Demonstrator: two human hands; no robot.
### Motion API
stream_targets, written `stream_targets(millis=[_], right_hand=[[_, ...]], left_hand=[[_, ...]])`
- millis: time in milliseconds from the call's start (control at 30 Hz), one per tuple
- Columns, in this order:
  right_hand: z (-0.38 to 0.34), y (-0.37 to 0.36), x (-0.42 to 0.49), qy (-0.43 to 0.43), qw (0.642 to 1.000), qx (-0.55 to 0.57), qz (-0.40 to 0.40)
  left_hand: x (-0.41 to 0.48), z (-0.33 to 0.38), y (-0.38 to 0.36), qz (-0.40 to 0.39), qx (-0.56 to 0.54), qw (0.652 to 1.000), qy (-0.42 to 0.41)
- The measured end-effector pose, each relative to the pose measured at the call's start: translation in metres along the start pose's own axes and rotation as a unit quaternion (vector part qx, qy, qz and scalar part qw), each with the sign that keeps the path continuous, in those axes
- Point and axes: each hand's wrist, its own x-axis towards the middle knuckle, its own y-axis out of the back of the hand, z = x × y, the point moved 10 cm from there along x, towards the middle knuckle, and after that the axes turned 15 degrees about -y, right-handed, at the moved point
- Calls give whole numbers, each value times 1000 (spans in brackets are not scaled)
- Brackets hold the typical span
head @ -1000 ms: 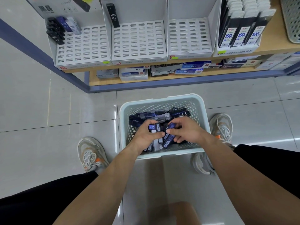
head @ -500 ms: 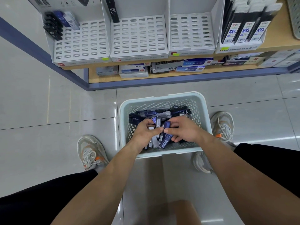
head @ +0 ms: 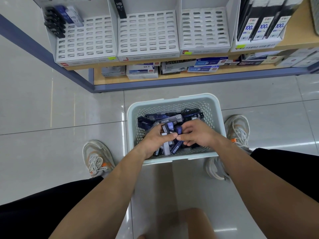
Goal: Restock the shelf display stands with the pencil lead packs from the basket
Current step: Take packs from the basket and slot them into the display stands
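A pale green perforated basket (head: 133, 116) stands on the floor between my feet, holding several dark blue and black pencil lead packs (head: 165, 118). Both hands are inside it. My left hand (head: 157, 140) grips a bundle of packs, whose ends stick out above and below its fingers. My right hand (head: 196, 134) pinches a blue pack (head: 179, 129) against that bundle. Three white slotted display stands sit on the shelf: the left stand (head: 86, 42) holds a few packs at its top left, the middle stand (head: 146, 33) holds one pack, and the right stand (head: 205, 28) shows bare slots.
A box of black packs marked 100 (head: 260, 26) stands right of the stands. The lower shelf (head: 172, 77) holds flat stationery boxes. My sneakers (head: 96, 157) flank the basket on grey floor tiles. A blue shelf rail runs along the left.
Both hands have risen slightly inside the basket and gathered the packs closer together. The view has tilted down a little, so the shelf sits higher in the frame.
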Motion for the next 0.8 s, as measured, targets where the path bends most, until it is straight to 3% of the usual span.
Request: stream_targets(millis=[300,567,800], right_hand=[[-9,7,-5,35,999,21,27],[-5,6,-3,29,999,5,43],[-9,14,-11,36,995,57,73]], left_hand=[[-2,7,-3,2,1,1000,4],[-1,-3,11,63,23,997,28],[-2,0,21,118,8,993,16]])
